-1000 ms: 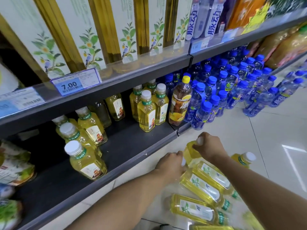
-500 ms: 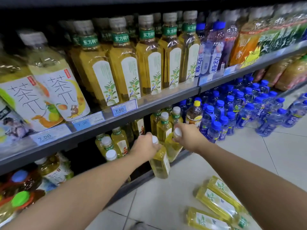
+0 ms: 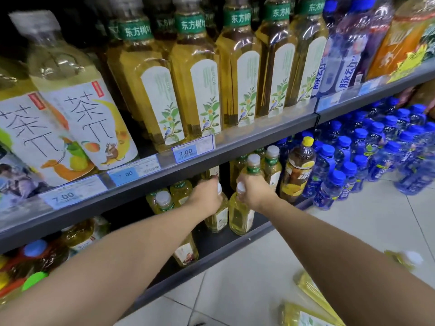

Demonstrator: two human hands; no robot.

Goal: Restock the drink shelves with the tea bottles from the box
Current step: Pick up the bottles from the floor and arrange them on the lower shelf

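Left hand (image 3: 207, 196) grips one tea bottle (image 3: 218, 218), right hand (image 3: 255, 192) a second tea bottle (image 3: 241, 215), both by the neck, upright for the lower shelf (image 3: 213, 244)

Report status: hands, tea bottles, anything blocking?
Left hand grips left tea bottle, right hand grips right tea bottle. Both at lower shelf front. Shelved bottles close behind.

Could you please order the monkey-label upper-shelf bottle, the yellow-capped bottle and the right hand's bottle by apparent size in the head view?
1. monkey-label bottle, nearest the camera.
2. yellow-capped bottle.
3. tea bottle in the right hand; its neck is covered, so it is close to second.
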